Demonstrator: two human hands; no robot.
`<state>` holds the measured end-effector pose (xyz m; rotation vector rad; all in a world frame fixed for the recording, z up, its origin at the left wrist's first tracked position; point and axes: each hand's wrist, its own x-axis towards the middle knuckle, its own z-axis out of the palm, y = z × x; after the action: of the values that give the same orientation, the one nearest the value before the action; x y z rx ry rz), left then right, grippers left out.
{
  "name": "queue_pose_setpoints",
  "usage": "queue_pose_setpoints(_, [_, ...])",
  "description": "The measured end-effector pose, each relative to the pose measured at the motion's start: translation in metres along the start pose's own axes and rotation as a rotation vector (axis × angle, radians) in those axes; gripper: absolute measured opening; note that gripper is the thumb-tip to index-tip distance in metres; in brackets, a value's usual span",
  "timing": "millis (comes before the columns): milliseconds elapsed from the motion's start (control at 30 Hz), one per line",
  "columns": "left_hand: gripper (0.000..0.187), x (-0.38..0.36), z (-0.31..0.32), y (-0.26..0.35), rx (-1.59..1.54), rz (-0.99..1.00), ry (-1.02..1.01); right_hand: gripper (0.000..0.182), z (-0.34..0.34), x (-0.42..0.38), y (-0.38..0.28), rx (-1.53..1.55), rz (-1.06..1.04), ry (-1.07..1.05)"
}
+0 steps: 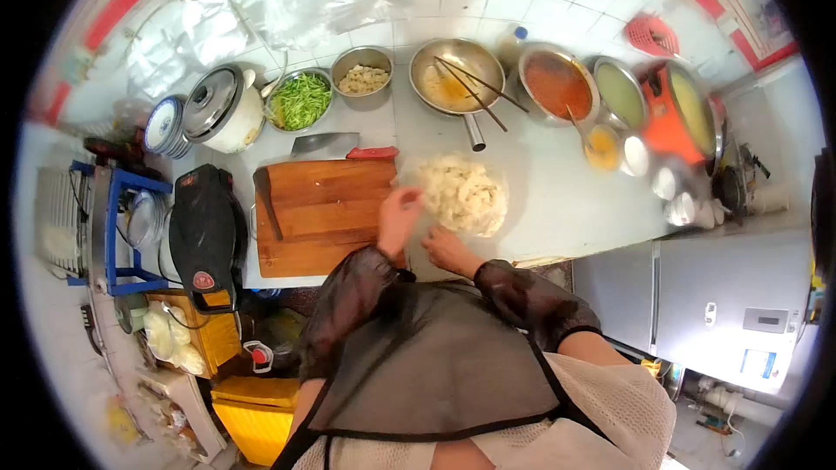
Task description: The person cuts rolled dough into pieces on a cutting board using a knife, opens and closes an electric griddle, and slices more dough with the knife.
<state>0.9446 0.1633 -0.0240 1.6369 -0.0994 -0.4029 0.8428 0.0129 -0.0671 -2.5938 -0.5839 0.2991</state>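
Overhead, the left hand (398, 216) and right hand (446, 249), fingers loosely spread, touch a clear bag of pale dough pieces (460, 193); likely soft, light, slippery—best gripped at its edge.

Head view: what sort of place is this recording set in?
Most likely a small kitchen, perhaps a food stall's prep counter. A wooden cutting board with a cleaver, metal bowls of sauces and a rice cooker line the tiled wall.

The person wears a dark, half-transparent apron (435, 365) with thin black straps, sheer dark sleeve covers (522, 296) on both forearms, and a cream knitted top (610, 409) underneath.
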Motion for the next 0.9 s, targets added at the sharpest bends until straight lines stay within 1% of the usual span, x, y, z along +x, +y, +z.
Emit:
queue_pose_setpoints(33, [0.025, 0.003, 0.013, 0.011, 0.017, -0.001, -0.009, 0.028, -0.005, -0.006, -0.003, 0.013, 0.005, 0.014])
queue_pose_setpoints(100, [0.026, 0.020, 0.039, 0.024, 0.402, 0.262, 0.046, 0.032, -0.045, -0.017, -0.008, 0.229, 0.112, 0.223])
queue_pose_setpoints(133, [0.026, 0.031, 0.041, 0.013, 0.518, 0.426, 0.239, 0.032, -0.066, -0.017, -0.007, 0.227, 0.114, 0.229])
queue_pose_setpoints(167, [0.026, 0.037, 0.041, 0.019, 0.519, 0.425, 0.234, 0.036, -0.088, -0.010, -0.003, 0.245, 0.130, 0.360])
queue_pose_setpoints(200, [0.029, 0.038, 0.040, 0.030, 0.615, 0.365, 0.432, 0.039, -0.100, -0.010, 0.001, 0.266, 0.148, 0.483])
queue_pose_setpoints(233, [0.032, 0.034, 0.037, 0.033, 0.711, 0.303, 0.635, 0.039, -0.105, -0.014, 0.007, 0.274, 0.149, 0.476])
queue_pose_setpoints(267, [0.032, 0.035, 0.030, 0.014, 0.716, 0.305, 0.642, 0.044, -0.112, -0.015, 0.015, 0.094, 0.171, 0.415])
queue_pose_setpoints(300, [0.027, 0.043, 0.023, -0.006, 0.794, 0.310, 0.569, 0.048, -0.121, -0.015, 0.022, -0.091, 0.188, 0.361])
queue_pose_setpoints(333, [0.023, 0.053, 0.017, -0.020, 0.868, 0.315, 0.499, 0.057, -0.130, -0.021, 0.029, -0.139, 0.206, 0.252])
queue_pose_setpoints(367, [0.023, 0.061, 0.011, -0.028, 0.867, 0.320, 0.513, 0.057, -0.130, -0.034, 0.042, -0.145, 0.194, 0.257])
queue_pose_setpoints(433, [0.018, 0.069, 0.003, -0.037, 0.733, 0.249, 0.332, 0.042, -0.118, -0.070, 0.072, -0.474, 0.020, 0.339])
queue_pose_setpoints(467, [0.018, 0.068, 0.005, -0.030, 0.733, 0.246, 0.346, 0.042, -0.121, -0.084, 0.082, -0.476, 0.006, 0.339])
queue_pose_setpoints(533, [0.016, 0.060, 0.009, -0.001, 0.305, 0.225, 0.331, 0.025, -0.127, -0.102, 0.096, -0.543, 0.004, -0.127])
queue_pose_setpoints(567, [0.016, 0.057, 0.011, 0.012, 0.306, 0.223, 0.349, 0.025, -0.134, -0.104, 0.098, -0.545, -0.014, -0.128])
queue_pose_setpoints(633, [0.015, 0.052, 0.013, 0.040, -0.102, 0.080, 0.174, 0.008, -0.155, -0.101, 0.100, -0.533, -0.150, -0.055])
queue_pose_setpoints(667, [0.015, 0.045, 0.014, 0.058, -0.104, 0.087, 0.191, 0.008, -0.174, -0.094, 0.094, -0.539, -0.167, -0.053])
queue_pose_setpoints(733, [0.014, 0.029, 0.019, 0.093, -0.103, 0.016, 0.051, 0.009, -0.215, -0.080, 0.073, -0.411, -0.216, 0.267])
queue_pose_setpoints(767, [0.014, 0.022, 0.022, 0.103, -0.106, 0.023, 0.067, 0.009, -0.227, -0.076, 0.067, -0.415, -0.234, 0.267])
queue_pose_setpoints(833, [0.012, 0.004, 0.026, 0.118, -0.153, 0.016, 0.053, 0.012, -0.246, -0.063, 0.054, -0.225, -0.370, 0.484])
queue_pose_setpoints(867, [0.012, -0.012, 0.031, 0.127, -0.158, 0.025, 0.084, 0.012, -0.253, -0.056, 0.043, -0.225, -0.403, 0.478])
queue_pose_setpoints(900, [0.011, -0.033, 0.037, 0.134, -0.205, 0.025, 0.077, 0.014, -0.255, -0.052, 0.030, -0.097, -0.427, 0.647])
